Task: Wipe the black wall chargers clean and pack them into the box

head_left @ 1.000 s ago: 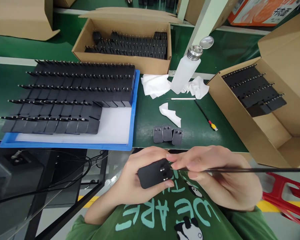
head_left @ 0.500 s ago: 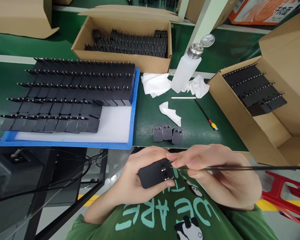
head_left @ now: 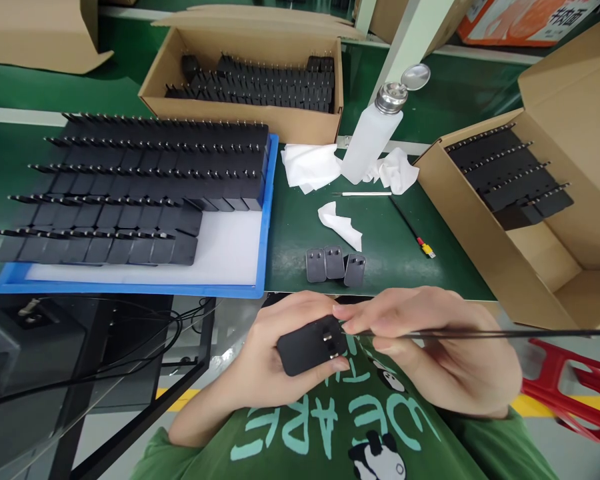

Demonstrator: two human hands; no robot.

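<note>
My left hand (head_left: pixel 275 350) is wrapped round a black power adapter (head_left: pixel 307 350), its pronged face turned up with two metal pins showing. My right hand (head_left: pixel 435 347) pinches a long thin dark rod (head_left: pixel 540 334), which runs out to the right edge; whether it is stiff or a cable I cannot tell. Its thin tip meets the adapter's edge beside the pins. The right fingertips also touch that end of the adapter. On the bench edge just beyond my hands sit three small dark plug pieces (head_left: pixel 335 263) with holes in them.
A blue-rimmed tray (head_left: pixel 230 291) holds rows of black adapters at left. Cardboard boxes with more adapters stand behind (head_left: pixel 280 127) and at right (head_left: pixel 485 253). A white bottle (head_left: pixel 373 143), wipes (head_left: pixel 310 167), a thin white stick (head_left: pixel 365 194) and a short cable (head_left: pixel 413 230) lie between.
The view has shifted very slightly. Both hands keep the same hold on the adapter and the thin rod.
</note>
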